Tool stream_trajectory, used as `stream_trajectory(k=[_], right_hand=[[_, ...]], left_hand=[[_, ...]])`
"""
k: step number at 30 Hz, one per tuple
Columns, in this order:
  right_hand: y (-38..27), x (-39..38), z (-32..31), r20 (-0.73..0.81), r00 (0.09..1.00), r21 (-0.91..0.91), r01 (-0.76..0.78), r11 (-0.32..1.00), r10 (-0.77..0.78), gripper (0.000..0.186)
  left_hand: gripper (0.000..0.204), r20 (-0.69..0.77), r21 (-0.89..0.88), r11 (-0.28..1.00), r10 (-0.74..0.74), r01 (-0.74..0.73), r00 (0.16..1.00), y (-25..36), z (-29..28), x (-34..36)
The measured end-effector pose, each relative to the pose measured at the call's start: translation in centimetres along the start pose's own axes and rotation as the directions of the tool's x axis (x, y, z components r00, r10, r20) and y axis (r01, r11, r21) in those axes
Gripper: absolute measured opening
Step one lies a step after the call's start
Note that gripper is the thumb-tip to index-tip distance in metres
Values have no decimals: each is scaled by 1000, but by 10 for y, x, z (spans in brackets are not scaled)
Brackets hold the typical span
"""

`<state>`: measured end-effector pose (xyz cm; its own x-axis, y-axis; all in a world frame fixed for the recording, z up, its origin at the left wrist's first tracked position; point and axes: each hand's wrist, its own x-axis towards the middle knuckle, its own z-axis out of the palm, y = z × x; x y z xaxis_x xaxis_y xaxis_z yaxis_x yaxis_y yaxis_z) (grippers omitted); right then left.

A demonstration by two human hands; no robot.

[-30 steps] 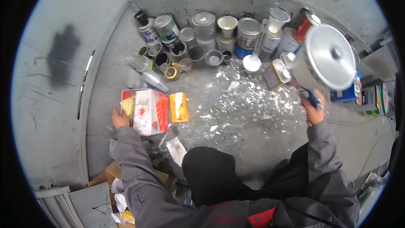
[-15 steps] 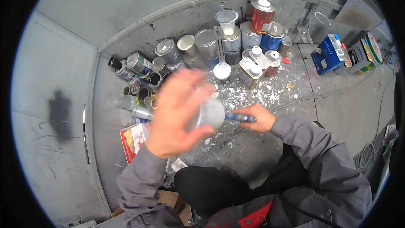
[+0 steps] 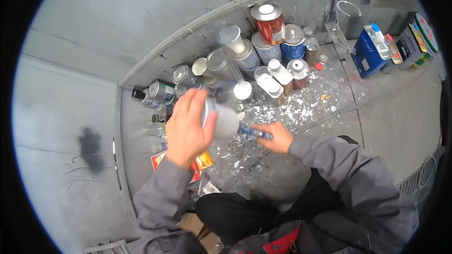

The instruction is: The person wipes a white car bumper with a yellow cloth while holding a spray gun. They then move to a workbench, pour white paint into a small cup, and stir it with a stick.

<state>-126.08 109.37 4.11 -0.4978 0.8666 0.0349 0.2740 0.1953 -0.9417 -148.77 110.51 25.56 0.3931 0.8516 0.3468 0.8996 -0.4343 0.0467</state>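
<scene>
My right hand [image 3: 276, 138] is closed round the blue body of what looks like a paint spray gun [image 3: 255, 133]. A whitish translucent cup [image 3: 226, 121] joins the gun's left end and lies tilted on its side. Round the far end of that cup, my left hand [image 3: 187, 127] is bent, thumb on the near side and fingers on the other; motion blurs the contact. Beyond the hands, a small cup of white paint [image 3: 243, 91] stands on the floor with a clear strip [image 3: 232, 68] leaning over it.
Along the wall stand several paint cans [image 3: 245, 59], a red can [image 3: 269, 23] stacked on top, and metal bottles [image 3: 282, 73]. White flakes [image 3: 296, 108] litter the floor [image 3: 325, 150]. Blue jugs [image 3: 372, 51] stand at right; a red box [image 3: 195, 171] lies beside my left forearm.
The view has shifted. My left hand has gone from spread, blurred fingers beside the cup to bending round its end. My right hand still grips the spray gun.
</scene>
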Motion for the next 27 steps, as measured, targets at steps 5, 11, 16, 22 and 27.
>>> stream_trajectory(k=[5, 11, 16, 22, 27], right_hand=[[30, 20, 4, -177, 983, -169, 21, 985, -51, 44], [62, 32, -6, -152, 965, 113, 231, 966, -213, 51], [76, 29, -6, -7, 952, 157, 302, 940, -305, 48], [85, 31, 10, 113, 909, 69, 396, 916, -402, 49], [93, 37, 39, 312, 915, 115, 229, 967, -254, 54]], left_hand=[[50, 33, -28, 822, -568, 568, 823, 13, 40, 26], [37, -175, -289, 752, -649, 592, 740, 30, -21, -47], [40, 12, -274, 565, -807, 778, 591, 108, -45, -149], [48, 135, -206, 472, -854, 857, 502, 166, -52, -180], [53, 222, -108, 471, -847, 875, 483, 183, -12, -209]])
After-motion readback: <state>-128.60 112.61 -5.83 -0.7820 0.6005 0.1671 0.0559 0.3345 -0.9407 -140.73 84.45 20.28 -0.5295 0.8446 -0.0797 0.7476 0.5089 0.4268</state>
